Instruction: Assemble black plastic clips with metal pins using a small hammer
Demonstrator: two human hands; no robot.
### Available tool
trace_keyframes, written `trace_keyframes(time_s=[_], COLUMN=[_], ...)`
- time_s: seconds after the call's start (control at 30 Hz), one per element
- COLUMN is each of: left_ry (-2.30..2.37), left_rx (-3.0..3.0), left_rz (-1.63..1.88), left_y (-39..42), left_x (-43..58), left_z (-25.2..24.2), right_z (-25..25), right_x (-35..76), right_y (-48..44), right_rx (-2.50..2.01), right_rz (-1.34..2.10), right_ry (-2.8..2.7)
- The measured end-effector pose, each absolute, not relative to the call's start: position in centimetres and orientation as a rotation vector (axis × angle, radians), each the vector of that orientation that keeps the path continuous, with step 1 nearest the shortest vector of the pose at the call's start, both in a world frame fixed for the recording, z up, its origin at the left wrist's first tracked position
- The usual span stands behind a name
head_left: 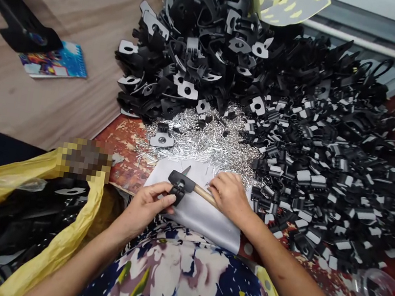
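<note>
My left hand (152, 199) pinches a small black plastic clip piece (178, 192) between thumb and fingers, just below the head of a hammer. The hammer (201, 193) has a dark head and a wooden handle that runs into my right hand (229, 196). The fingers of that hand are curled around the handle's end, with the fingertips at the near edge of a heap of shiny metal pins (206, 139). Whether a pin is between those fingertips is too small to tell. Under both hands lies a smooth grey sheet (205, 221).
Large black clip halves (198, 44) are heaped behind the pins. Smaller black pieces (311, 180) cover the right side. On the left, a yellow bag (94, 207) holds more black parts beside a wooden board (101, 20). A clear plastic container (383, 294) sits at lower right.
</note>
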State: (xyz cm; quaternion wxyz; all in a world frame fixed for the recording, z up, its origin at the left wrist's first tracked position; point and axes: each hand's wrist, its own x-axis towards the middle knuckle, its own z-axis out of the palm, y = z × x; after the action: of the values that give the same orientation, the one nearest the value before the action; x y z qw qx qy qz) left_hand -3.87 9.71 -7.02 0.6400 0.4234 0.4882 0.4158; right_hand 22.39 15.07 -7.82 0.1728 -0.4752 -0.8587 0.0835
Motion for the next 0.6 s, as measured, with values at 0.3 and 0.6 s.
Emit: trace_keyframes(time_s=[0.3,0.6], left_ry=[1.201,1.289], left_rx=[1.55,1.537], left_rz=[0.92,1.007], left_y=[10.7,10.9], left_x=[-1.0,-1.3], left_z=[-6.6,-6.9], right_z=[-1.9,-4.4], right_x=[19.2,20.7], right_y=[10.6,13.5], right_rx=[-0.887,-1.235], right_rz=[-0.007,0.554], right_ry=[-2.654,-2.373])
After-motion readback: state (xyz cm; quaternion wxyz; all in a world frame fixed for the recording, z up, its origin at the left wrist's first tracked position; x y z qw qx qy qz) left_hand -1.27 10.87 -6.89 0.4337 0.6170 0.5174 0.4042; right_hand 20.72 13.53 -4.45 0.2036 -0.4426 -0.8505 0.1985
